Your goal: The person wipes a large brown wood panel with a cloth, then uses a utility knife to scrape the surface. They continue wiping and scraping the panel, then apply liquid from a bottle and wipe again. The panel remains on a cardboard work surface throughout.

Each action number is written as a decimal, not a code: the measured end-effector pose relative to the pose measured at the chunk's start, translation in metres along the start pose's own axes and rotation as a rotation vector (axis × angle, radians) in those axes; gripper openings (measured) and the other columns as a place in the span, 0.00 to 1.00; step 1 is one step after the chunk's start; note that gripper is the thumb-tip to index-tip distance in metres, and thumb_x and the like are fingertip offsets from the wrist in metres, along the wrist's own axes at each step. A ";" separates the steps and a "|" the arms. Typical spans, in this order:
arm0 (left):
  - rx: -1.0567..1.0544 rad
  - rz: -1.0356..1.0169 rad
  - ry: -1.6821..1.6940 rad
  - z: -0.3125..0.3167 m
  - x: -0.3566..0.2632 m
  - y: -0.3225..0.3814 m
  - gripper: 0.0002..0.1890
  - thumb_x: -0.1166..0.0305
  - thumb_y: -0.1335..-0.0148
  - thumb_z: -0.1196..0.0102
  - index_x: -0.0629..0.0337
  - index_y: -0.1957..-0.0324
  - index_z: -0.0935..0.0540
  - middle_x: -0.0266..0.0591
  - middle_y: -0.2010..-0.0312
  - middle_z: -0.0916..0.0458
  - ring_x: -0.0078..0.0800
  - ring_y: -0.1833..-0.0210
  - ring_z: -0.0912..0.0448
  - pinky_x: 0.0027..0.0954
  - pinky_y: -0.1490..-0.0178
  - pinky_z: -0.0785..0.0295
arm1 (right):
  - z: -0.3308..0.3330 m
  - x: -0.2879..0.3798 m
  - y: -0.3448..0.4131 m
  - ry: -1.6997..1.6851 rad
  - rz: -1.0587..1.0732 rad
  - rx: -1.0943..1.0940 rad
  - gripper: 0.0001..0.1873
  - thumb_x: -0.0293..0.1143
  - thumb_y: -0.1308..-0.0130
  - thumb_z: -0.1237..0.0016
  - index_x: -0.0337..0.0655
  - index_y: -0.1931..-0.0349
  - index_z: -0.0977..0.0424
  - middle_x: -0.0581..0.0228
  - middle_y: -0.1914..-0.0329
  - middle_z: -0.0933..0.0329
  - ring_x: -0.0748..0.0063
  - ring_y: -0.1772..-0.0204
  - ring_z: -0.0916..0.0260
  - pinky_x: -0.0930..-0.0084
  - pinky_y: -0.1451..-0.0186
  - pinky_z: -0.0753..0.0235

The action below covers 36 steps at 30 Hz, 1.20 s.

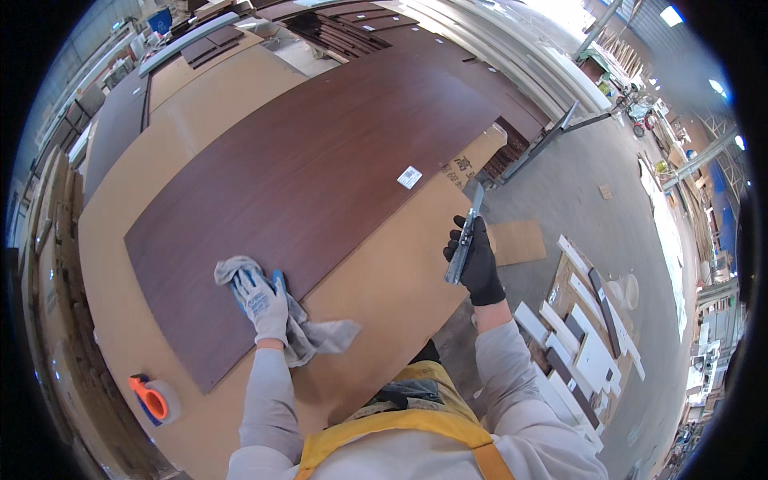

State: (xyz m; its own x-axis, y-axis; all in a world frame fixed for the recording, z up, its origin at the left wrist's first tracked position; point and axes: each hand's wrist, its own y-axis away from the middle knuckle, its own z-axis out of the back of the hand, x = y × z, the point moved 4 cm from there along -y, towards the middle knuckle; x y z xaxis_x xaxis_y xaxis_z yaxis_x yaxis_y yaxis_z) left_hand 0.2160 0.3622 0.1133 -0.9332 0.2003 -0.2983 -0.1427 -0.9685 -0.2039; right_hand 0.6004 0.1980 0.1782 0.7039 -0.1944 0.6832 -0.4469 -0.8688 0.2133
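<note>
My left hand (259,300), in a white and blue work glove, presses a grey cloth (324,337) against a dark brown wood-grain panel (312,162). Some cloth bunches past the fingertips, and a loose end trails over the panel's near edge. My right hand (482,264), in a black glove, grips a metal utility knife (463,246). Its blade points away from me, above the right edge of the cardboard sheet (384,288) under the panel. A white printed label (409,177) is stuck near the panel's right edge.
An orange tape dispenser (155,403) with clear tape sits on the cardboard at left. Wrapped boards (54,300) stand along the left side. White and brown offcuts (582,342) lie on the floor at right. A metal frame (540,147) juts out beyond the panel.
</note>
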 end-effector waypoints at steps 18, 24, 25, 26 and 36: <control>0.216 -0.395 0.093 -0.201 -0.515 -0.174 0.40 0.52 0.36 0.50 0.75 0.33 0.41 0.68 0.32 0.44 0.59 0.27 0.47 0.50 0.24 0.58 | 0.271 0.273 -0.399 1.501 0.289 -0.287 0.17 0.41 0.29 0.57 0.41 0.48 0.25 0.50 0.62 0.21 0.55 0.61 0.22 0.63 0.57 0.24; 0.137 -0.449 0.123 -0.218 -0.567 -0.208 0.35 0.53 0.35 0.49 0.73 0.35 0.36 0.65 0.33 0.40 0.56 0.29 0.44 0.50 0.24 0.54 | 0.269 0.286 -0.452 1.617 0.342 0.030 0.18 0.38 0.30 0.58 0.48 0.43 0.26 0.46 0.55 0.22 0.44 0.50 0.26 0.57 0.49 0.26; 0.196 -0.407 0.092 -0.220 -0.567 -0.208 0.35 0.53 0.35 0.49 0.73 0.35 0.36 0.64 0.33 0.40 0.56 0.29 0.44 0.50 0.24 0.54 | 0.266 0.286 -0.453 1.626 0.303 0.093 0.18 0.37 0.30 0.58 0.50 0.42 0.27 0.47 0.55 0.22 0.44 0.51 0.25 0.57 0.49 0.26; 0.204 -0.400 0.083 -0.220 -0.567 -0.210 0.35 0.54 0.35 0.49 0.72 0.35 0.36 0.64 0.33 0.40 0.56 0.29 0.44 0.50 0.24 0.54 | 0.262 0.287 -0.453 1.600 0.354 0.150 0.19 0.37 0.30 0.58 0.52 0.41 0.27 0.47 0.55 0.22 0.45 0.51 0.25 0.57 0.50 0.26; 0.195 -0.410 0.081 -0.219 -0.564 -0.207 0.30 0.55 0.34 0.52 0.70 0.37 0.32 0.62 0.34 0.37 0.54 0.29 0.42 0.48 0.24 0.55 | 0.258 0.272 -0.437 1.745 0.303 0.004 0.22 0.30 0.34 0.55 0.56 0.39 0.28 0.57 0.61 0.21 0.55 0.60 0.23 0.65 0.58 0.25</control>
State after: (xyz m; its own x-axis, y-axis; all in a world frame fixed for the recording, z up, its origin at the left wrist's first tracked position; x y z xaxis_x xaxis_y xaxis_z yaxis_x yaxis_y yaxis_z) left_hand 0.8444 0.4823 0.1200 -0.7593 0.5761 -0.3027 -0.5613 -0.8151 -0.1435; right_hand 1.1296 0.4067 0.0902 -0.7489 0.3301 0.5746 -0.4347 -0.8992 -0.0500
